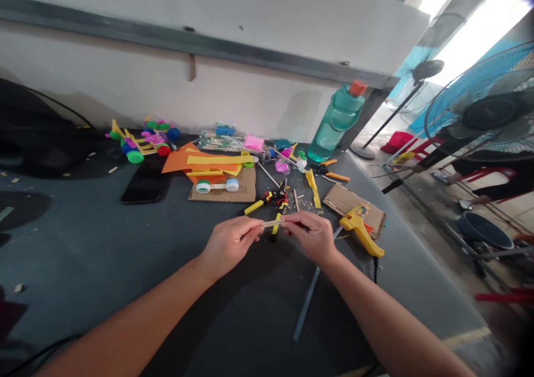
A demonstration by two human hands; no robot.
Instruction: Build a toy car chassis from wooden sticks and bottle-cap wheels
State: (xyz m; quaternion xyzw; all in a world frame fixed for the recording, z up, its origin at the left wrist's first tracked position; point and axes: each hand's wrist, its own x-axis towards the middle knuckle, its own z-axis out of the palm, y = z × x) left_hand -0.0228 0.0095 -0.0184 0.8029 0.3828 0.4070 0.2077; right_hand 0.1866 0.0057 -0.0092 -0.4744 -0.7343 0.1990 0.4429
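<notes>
A person's left hand [228,246] and right hand [312,237] grip a thin, pale wooden stick [273,223] between thumbs and fingertips, holding it level above yellow-handled wire strippers [255,207] on a dark surface [87,243]. The stick's surface looks plain and unpainted. Just right of the right hand, a yellow glue gun [361,231] rests against a cardboard piece [354,207].

Daylight glare from an opening [475,26] at right, soft shadow under the left hand [228,247], bent edges, corners perhaps blurred
</notes>
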